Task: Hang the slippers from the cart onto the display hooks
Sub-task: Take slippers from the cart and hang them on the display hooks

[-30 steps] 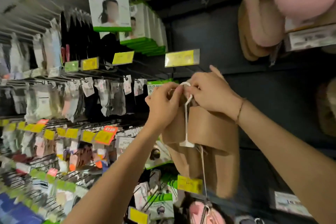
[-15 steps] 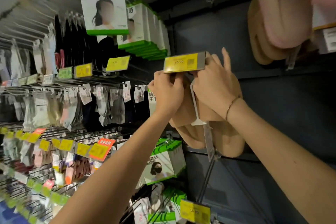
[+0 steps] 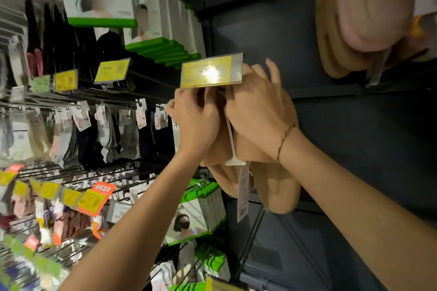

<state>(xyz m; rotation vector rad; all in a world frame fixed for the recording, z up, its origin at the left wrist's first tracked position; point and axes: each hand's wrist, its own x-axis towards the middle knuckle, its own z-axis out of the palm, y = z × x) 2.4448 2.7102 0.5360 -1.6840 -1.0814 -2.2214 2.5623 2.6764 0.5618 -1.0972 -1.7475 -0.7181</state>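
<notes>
tan slippers (image 3: 276,186) hang as a pair from a white plastic hanger (image 3: 231,142), their long axis running up and down, rounded ends pointing at the floor and the top ends tucked up behind both hands. they sit just under a yellow price tag (image 3: 211,71) at the tip of a display hook; the hook itself is hidden behind the tag and the hands. a paper label (image 3: 243,194) dangles from the hanger between the two slippers.

directly in the way stands that price tag, glaring with reflected light, touching the top of the left hand (image 3: 196,120). to the left are rows of hanging socks (image 3: 111,134) and green-edged mask boxes (image 3: 163,14); another such box (image 3: 196,215) sits below. up right, more tan and pink slippers (image 3: 354,7) hang against the dark back panel (image 3: 354,137).

both arms reach up and forward. the left hand's fingers are curled tight at the top of the hanger, grasping it. the right hand (image 3: 255,111) lies over the slippers' top, thumb side toward the hanger, some fingers curled round it and others lifted; a thin bracelet (image 3: 283,142) circles that wrist.
</notes>
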